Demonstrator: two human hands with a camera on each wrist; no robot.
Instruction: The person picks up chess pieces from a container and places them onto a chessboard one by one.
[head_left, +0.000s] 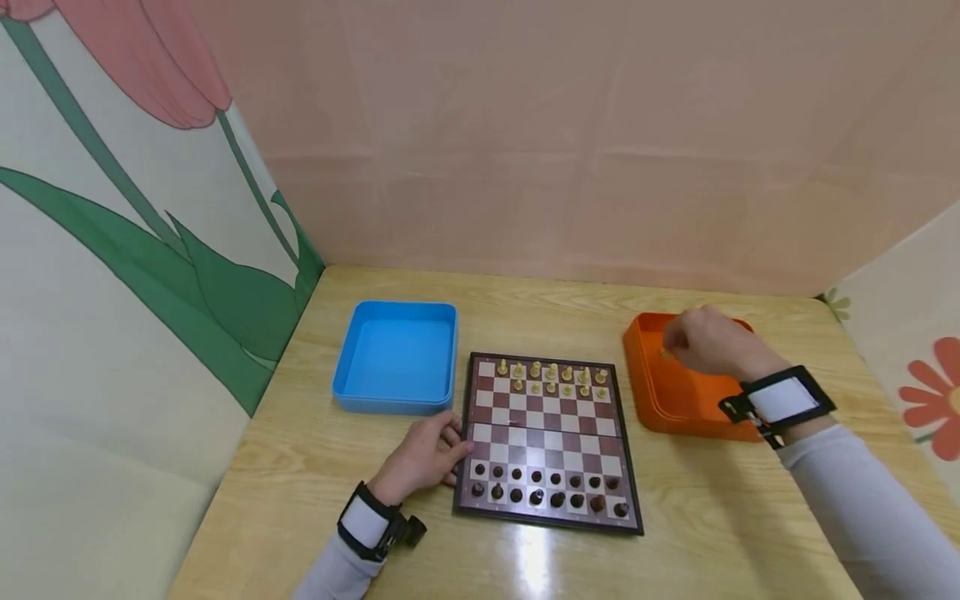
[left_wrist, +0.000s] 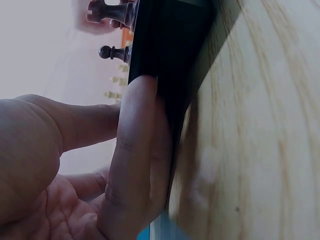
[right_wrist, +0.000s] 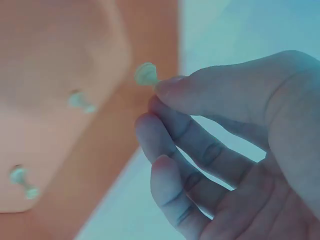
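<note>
A wooden table point(head_left: 712, 517) stands in a corner of pink and flower-printed walls and carries everything here. A chessboard point(head_left: 546, 442) lies at its middle, light pieces point(head_left: 551, 377) ranked along the far rows and dark pieces point(head_left: 547, 487) along the near rows. An empty blue tray point(head_left: 397, 357) sits just beside the board's far left corner, and an orange tray point(head_left: 667, 392) sits just off the board's right edge. The left hand point(head_left: 423, 454) rests on the table against the board's left edge; the left wrist view shows its fingers point(left_wrist: 137, 150) lying straight and pressed flat along the board's dark rim, gripping nothing. The right hand point(head_left: 708, 342) hovers over the orange tray, fingers bent, and in the right wrist view its thumb and fingertips point(right_wrist: 165, 90) pinch a small light chess piece point(right_wrist: 146, 74) just above the tray's floor. Two more light pieces point(right_wrist: 80, 100) lie loose on that orange floor, apart from each other and from the pinched one. Both wrists wear a black strap with a white patch.
</note>
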